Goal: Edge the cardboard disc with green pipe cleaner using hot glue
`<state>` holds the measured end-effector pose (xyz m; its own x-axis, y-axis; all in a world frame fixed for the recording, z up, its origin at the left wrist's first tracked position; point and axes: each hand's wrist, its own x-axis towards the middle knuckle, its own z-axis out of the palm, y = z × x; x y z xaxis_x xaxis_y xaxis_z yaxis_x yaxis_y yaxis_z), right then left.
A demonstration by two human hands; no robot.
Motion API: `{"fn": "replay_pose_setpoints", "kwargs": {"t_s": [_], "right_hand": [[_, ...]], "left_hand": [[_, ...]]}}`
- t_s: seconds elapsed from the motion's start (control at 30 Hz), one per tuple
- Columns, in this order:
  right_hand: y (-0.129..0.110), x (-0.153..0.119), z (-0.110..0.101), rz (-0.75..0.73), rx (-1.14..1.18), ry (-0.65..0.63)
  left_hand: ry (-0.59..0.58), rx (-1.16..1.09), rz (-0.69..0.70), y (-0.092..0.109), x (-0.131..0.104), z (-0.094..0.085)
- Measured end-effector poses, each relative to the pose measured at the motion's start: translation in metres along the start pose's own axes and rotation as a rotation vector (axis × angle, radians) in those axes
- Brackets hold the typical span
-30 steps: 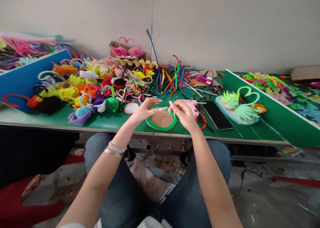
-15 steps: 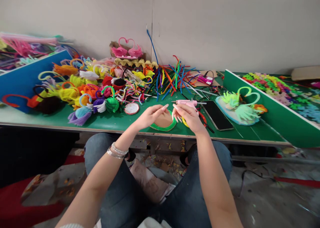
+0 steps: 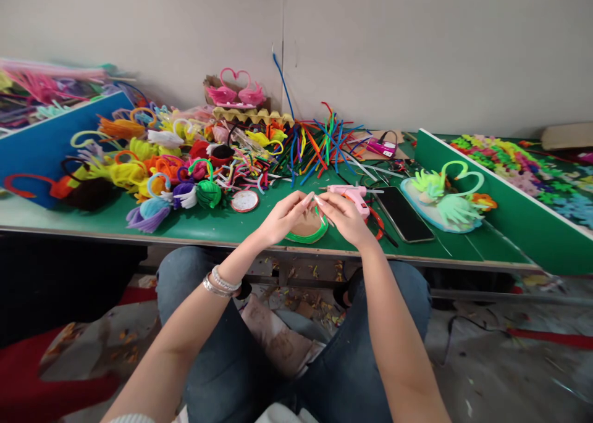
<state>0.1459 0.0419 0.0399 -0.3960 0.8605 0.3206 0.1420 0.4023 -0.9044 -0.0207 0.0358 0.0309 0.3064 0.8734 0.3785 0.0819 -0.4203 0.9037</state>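
My left hand [image 3: 286, 215] and my right hand [image 3: 341, 213] meet fingertip to fingertip over a cardboard disc [image 3: 306, 225] edged with a green pipe-cleaner rim [image 3: 309, 239]. Fingers of both hands are pinched together; whatever is between them is too small to make out. The disc lies near the front edge of the green table [image 3: 259, 231], partly covered by my hands. Just beyond my right hand rests a pink glue gun [image 3: 354, 196], with orange-handled pliers or scissors [image 3: 377, 222] beside it.
A phone [image 3: 404, 214] and a pale green swan pair [image 3: 456, 204] lie to the right, before a green divider [image 3: 504, 207]. Colourful pipe-cleaner swans [image 3: 152, 163] crowd the left. Loose pipe cleaners [image 3: 324, 145] pile up behind. A small round lid [image 3: 244, 201] sits left of the disc.
My hands have come together from slightly apart, the right moving leftward and the left a little rightward, so the fingertips now touch above the disc.
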Motion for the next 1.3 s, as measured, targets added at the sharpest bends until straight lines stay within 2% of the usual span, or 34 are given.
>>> {"fn": "replay_pose_setpoints", "kwargs": {"t_s": [0.1,0.3,0.5,0.6,0.73,0.83,1.1,1.17,1.3], "right_hand": [[0.001,0.001,0.003,0.015,0.023,0.042],[0.001,0.001,0.007,0.005,0.115,0.067],[0.002,0.003,0.015,-0.036,0.133,0.096],[0.002,0.003,0.016,-0.045,0.138,0.112],[0.002,0.003,0.014,-0.05,0.151,0.091],[0.005,0.003,0.017,-0.047,0.107,0.093],[0.012,0.004,0.035,-0.059,-0.021,0.167],[0.013,0.004,0.036,-0.045,0.019,0.165],[0.011,0.005,0.035,0.015,0.18,0.082]], "left_hand": [[0.017,-0.049,-0.003,-0.002,-0.001,0.003],[-0.03,-0.263,0.008,-0.001,0.002,0.002],[0.108,-0.304,-0.023,-0.008,0.003,0.005],[0.114,-0.305,-0.023,-0.008,0.003,0.006],[0.084,-0.236,-0.018,-0.001,0.003,0.004],[0.106,-0.126,0.017,0.0,0.001,0.004],[0.195,0.29,0.093,-0.014,-0.002,0.0],[0.201,0.301,0.106,-0.015,-0.002,-0.001],[0.187,0.161,0.075,-0.015,0.0,0.001]]}}
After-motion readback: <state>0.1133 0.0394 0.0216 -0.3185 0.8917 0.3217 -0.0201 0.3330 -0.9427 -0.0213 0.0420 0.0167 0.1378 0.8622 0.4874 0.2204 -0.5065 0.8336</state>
